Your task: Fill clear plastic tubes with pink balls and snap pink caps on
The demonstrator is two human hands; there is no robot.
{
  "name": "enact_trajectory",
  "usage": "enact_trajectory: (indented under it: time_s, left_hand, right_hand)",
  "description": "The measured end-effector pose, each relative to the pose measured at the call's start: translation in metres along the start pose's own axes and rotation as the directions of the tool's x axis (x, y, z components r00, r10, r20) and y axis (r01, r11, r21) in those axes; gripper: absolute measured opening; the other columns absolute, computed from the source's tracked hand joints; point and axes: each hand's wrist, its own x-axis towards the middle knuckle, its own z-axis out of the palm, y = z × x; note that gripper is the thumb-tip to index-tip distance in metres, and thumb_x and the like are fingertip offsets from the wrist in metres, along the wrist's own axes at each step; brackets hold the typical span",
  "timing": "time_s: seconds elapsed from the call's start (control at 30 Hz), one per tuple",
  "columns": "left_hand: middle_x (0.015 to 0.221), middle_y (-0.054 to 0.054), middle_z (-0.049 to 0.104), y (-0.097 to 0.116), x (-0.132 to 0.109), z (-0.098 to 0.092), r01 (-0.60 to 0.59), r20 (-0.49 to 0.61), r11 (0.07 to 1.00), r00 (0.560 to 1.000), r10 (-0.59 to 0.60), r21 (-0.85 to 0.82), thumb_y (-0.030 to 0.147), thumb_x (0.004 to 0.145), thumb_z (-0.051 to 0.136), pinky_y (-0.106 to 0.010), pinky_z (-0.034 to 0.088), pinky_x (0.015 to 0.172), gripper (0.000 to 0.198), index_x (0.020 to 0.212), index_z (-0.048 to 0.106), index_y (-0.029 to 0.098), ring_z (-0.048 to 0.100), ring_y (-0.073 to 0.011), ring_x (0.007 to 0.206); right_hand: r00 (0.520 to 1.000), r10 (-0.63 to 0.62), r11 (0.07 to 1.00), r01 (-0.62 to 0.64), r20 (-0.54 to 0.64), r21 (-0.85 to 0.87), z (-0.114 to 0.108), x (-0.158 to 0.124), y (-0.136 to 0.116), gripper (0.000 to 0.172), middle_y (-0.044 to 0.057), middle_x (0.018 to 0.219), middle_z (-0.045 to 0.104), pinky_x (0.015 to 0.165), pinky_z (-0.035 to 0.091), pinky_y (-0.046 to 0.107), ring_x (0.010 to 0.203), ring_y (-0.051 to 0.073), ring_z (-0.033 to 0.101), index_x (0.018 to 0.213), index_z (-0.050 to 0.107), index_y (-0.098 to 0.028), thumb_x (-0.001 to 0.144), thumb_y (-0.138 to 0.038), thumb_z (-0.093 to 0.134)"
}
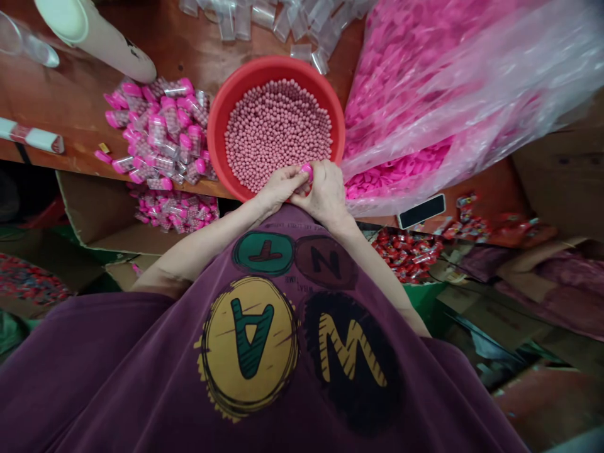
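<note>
Person in a purple lettered shirt brings both bare hands together at the near rim of a red bowl, seen from the head camera. The left hand and right hand meet with fingers bent, the grip of each closed on a small pink cap; whatever lies beneath the cap is hidden by the fingers. Pale pink beads fill the bowl, which stands on a reddish-brown table. Left of it lies a heap of bead-filled, pink-capped vials, near a white cylinder. Clear tubes are scattered beyond the bowl. To its right, a plastic bag holds bright pink pieces, with a dark-screened phone just beside it at the table's edge.
</note>
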Motion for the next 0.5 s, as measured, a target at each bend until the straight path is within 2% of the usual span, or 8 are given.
enact_trajectory:
  time_s: [0.13, 0.23, 0.3, 0.37, 0.4, 0.43, 0.5]
  left_hand:
    - [0.069, 0.001, 0.066, -0.003, 0.003, -0.003, 0.066, -0.011, 0.997, 0.998, -0.067, -0.041, 0.023, 0.109, 0.070, -0.025, 0.048, 0.068, 0.032, 0.078, 0.065, 0.017, 0.058, -0.0096, 0.063]
    - [0.073, 0.000, 0.068, -0.004, 0.006, -0.001, 0.085, -0.042, 0.996, 0.995, -0.087, -0.031, 0.024, 0.110, 0.065, -0.028, 0.051, 0.071, 0.028, 0.083, 0.068, 0.018, 0.059, -0.0120, 0.065]
    - [0.075, 0.000, 0.067, 0.000, 0.007, -0.006, 0.043, -0.118, 0.999, 0.992, -0.038, 0.034, 0.027, 0.110, 0.065, -0.028, 0.050, 0.072, 0.025, 0.086, 0.069, 0.019, 0.060, -0.0129, 0.068]
    - [0.078, 0.001, 0.067, 0.008, 0.003, -0.024, -0.059, -0.247, 0.984, 0.964, 0.099, 0.167, 0.031, 0.108, 0.070, -0.028, 0.051, 0.075, 0.020, 0.091, 0.069, 0.020, 0.061, -0.0136, 0.073]
    - [0.082, 0.001, 0.069, 0.013, -0.001, -0.040, -0.124, -0.319, 0.959, 0.925, 0.205, 0.256, 0.032, 0.107, 0.071, -0.028, 0.052, 0.079, 0.016, 0.096, 0.070, 0.020, 0.062, -0.0139, 0.078]
    - [0.087, 0.000, 0.071, 0.019, -0.007, -0.061, -0.184, -0.385, 0.919, 0.866, 0.320, 0.350, 0.033, 0.107, 0.072, -0.028, 0.053, 0.084, 0.014, 0.101, 0.070, 0.021, 0.064, -0.0144, 0.084]
    - [0.109, -0.002, 0.078, 0.029, -0.020, -0.112, -0.267, -0.471, 0.803, 0.695, 0.543, 0.533, 0.032, 0.109, 0.066, -0.031, 0.055, 0.103, 0.013, 0.114, 0.071, 0.021, 0.067, -0.0155, 0.103]
  right_hand:
    - [0.999, 0.033, 0.997, -0.032, -0.015, 0.072, 0.014, 0.003, 0.002, 0.054, 0.018, 0.124, 0.066, 0.117, 0.051, 0.067, 0.127, 0.041, 0.061, 0.129, 0.060, -0.015, 0.087, -0.042, 0.080]
    - [1.000, 0.026, 0.982, -0.024, -0.009, 0.189, 0.021, 0.004, 0.003, 0.064, 0.019, 0.130, 0.067, 0.122, 0.050, 0.066, 0.131, 0.041, 0.062, 0.140, 0.060, -0.015, 0.087, -0.042, 0.082]
    - [0.999, -0.003, 0.953, -0.010, 0.044, 0.304, 0.024, 0.004, 0.003, 0.076, 0.021, 0.140, 0.066, 0.125, 0.049, 0.064, 0.137, 0.040, 0.061, 0.152, 0.055, -0.015, 0.087, -0.042, 0.084]
    - [0.994, -0.009, 0.916, -0.036, 0.111, 0.400, 0.026, 0.004, 0.004, 0.079, 0.021, 0.148, 0.065, 0.127, 0.050, 0.061, 0.142, 0.037, 0.060, 0.159, 0.051, -0.017, 0.092, -0.043, 0.083]
    - [0.991, 0.006, 0.906, -0.062, 0.134, 0.420, 0.028, 0.004, 0.006, 0.072, 0.020, 0.148, 0.065, 0.127, 0.051, 0.060, 0.142, 0.036, 0.061, 0.158, 0.053, -0.017, 0.096, -0.044, 0.079]
    - [0.989, 0.032, 0.904, -0.089, 0.142, 0.419, 0.030, 0.005, 0.008, 0.063, 0.020, 0.146, 0.067, 0.126, 0.052, 0.060, 0.140, 0.035, 0.062, 0.154, 0.058, -0.017, 0.100, -0.043, 0.075]
    - [0.990, 0.085, 0.916, -0.123, 0.116, 0.382, 0.034, 0.007, 0.012, 0.043, 0.020, 0.137, 0.070, 0.123, 0.054, 0.058, 0.132, 0.033, 0.066, 0.143, 0.066, -0.016, 0.105, -0.036, 0.066]
